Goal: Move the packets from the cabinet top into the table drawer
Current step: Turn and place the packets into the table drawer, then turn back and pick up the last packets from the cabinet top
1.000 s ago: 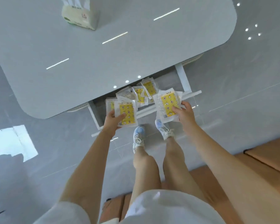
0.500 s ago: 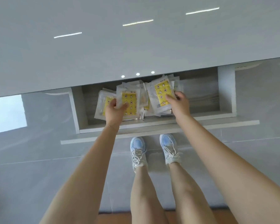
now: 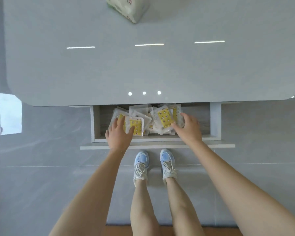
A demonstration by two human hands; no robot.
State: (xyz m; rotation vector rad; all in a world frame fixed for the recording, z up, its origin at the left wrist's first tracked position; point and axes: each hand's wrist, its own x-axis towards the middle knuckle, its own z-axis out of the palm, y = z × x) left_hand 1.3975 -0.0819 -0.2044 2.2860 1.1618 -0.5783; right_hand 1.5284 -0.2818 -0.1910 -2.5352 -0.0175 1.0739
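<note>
Now L hand [image 3: 119,135] & R hand [image 3: 188,129] spread loose over yellow-label packets [image 3: 163,116] in drawer [image 3: 215,120]; txt unreadable.

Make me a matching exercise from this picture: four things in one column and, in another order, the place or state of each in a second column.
Column one:
1 packets
2 tissue pack
3 shoes
4 drawer

Column two:
a on the floor
b inside the drawer
c on the table top
d pulled open

Pairs: 1-b, 2-c, 3-a, 4-d
</note>
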